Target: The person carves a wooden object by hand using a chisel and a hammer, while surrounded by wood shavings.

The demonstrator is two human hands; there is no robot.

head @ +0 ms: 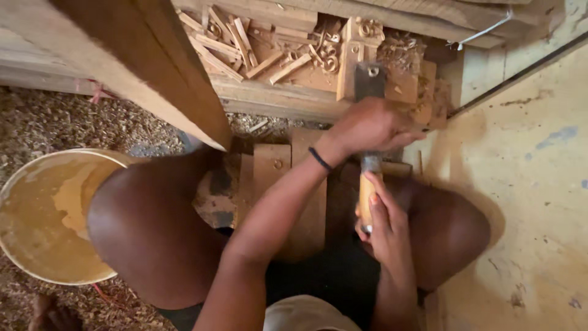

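I sit with both knees raised over a chisel. My left hand (367, 125), with a dark band at the wrist, is closed over the chisel's metal shank just behind the flat blade (370, 79). My right hand (383, 224) wraps the lower end of the pale wooden handle (367, 191). The blade tip rests against a small brown wood block (422, 92) covered in crumbs of cut wood. Part of the shank is hidden under my left hand.
Loose wood strips and curled shavings (245, 46) lie on the boards beyond the blade. A thick plank (165, 73) slants across the upper left. A round bucket of tan paste (43, 214) stands at my left knee, on sawdust. Pale concrete floor (533, 184) lies to the right.
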